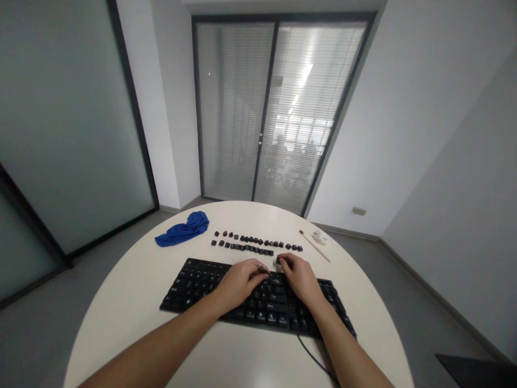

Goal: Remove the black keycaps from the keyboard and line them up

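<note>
A black keyboard (194, 285) lies at a slant on the table in front of me, some keys at its far edge hidden by my hands. My left hand (240, 280) is over its middle, thumb and fingers pinched at the far key row around a small, dark, thin thing too small to name. To its right, my right hand (299, 275) rests over the far edge of the keyboard. Its thumb and forefinger close on a small black keycap (278, 260). Beyond the keyboard, loose black keycaps (250, 248) lie in two rows.
On the round cream table (129, 302), a crumpled blue cloth (183, 229) lies far left. A thin brush (317, 248) and a small whitish clear packet (320, 237) lie far right. The keyboard's black cable (313, 357) runs off the near side under my right forearm.
</note>
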A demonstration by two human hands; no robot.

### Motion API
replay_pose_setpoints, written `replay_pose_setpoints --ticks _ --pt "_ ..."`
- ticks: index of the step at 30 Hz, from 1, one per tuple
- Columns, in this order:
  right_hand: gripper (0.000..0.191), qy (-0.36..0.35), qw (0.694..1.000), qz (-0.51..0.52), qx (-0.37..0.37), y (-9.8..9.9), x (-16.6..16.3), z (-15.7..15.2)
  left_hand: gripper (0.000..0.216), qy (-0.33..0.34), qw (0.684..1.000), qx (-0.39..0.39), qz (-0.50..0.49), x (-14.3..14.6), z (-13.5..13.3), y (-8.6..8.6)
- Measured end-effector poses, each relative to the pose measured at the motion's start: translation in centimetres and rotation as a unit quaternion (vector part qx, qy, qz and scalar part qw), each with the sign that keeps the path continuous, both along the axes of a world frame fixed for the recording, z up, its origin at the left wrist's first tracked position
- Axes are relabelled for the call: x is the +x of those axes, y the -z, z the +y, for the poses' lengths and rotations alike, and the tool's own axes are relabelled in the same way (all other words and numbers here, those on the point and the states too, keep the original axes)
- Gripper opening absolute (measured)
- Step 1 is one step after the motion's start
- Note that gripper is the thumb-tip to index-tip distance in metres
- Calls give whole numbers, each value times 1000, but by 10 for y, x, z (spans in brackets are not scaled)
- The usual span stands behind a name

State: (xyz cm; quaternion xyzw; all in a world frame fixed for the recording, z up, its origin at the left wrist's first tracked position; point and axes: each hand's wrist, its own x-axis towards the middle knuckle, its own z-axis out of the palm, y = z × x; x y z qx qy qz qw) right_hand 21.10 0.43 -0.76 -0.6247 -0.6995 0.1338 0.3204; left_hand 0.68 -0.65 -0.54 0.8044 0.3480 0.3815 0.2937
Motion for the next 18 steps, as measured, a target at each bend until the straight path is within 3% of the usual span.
replay_pose_setpoints --ticks 4,18 --pt "28 39 995 -86 -44 0 1 7 14 -2 1000 7 6 -1 -1 -1" --pt "24 78 981 -160 -75 -2 6 38 13 13 1000 27 1 -3 -1 -2"
